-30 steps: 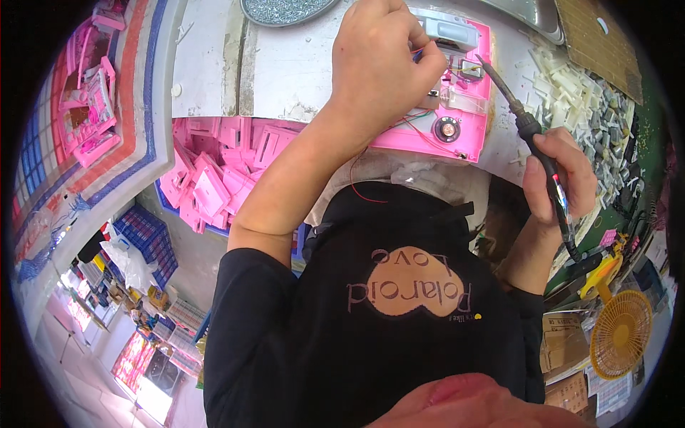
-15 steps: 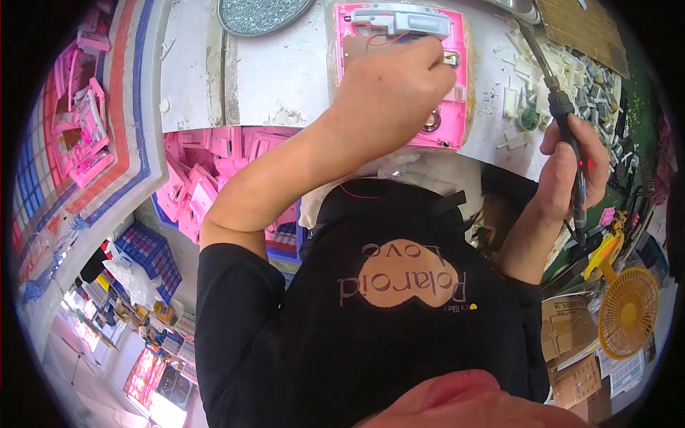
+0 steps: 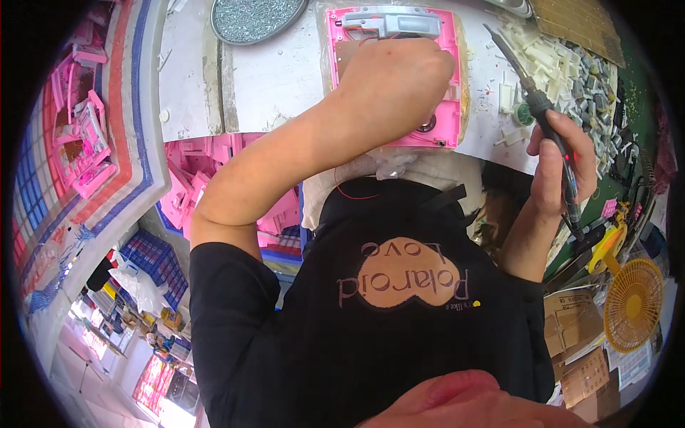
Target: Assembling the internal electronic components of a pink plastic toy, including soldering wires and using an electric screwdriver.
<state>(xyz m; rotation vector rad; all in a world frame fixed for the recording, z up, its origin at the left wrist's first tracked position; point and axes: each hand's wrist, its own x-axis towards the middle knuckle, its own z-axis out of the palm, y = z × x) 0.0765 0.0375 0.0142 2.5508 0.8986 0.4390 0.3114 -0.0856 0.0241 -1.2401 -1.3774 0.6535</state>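
My left hand (image 3: pixel 399 80) is curled over a pink plastic casing (image 3: pixel 448 132) on the bench. Its fingers point down and away, so whatever they pinch is hidden beneath the hand. Inside the casing lie a grey plastic part (image 3: pixel 410 26) along the far side, thin red wires and a small round speaker-like part (image 3: pixel 428 124) near the wrist. To the right, my right hand (image 3: pixel 564 160) grips a soldering iron (image 3: pixel 540 103) by its dark handle. The iron's metal tip points up and left, over the bench, apart from the casing.
A round tray of small screws (image 3: pixel 257 20) stands at the far left of the casing. White and grey plastic pieces (image 3: pixel 553 60) lie heaped at the right, by a solder-like green spool (image 3: pixel 524 114). Pink casings (image 3: pixel 189 189) fill a crate below the bench. A yellow fan (image 3: pixel 632 305) stands lower right.
My right hand has brought the soldering iron left, its tip nearer the casing. My left hand has turned over the casing, and its fingers are more hidden than before.
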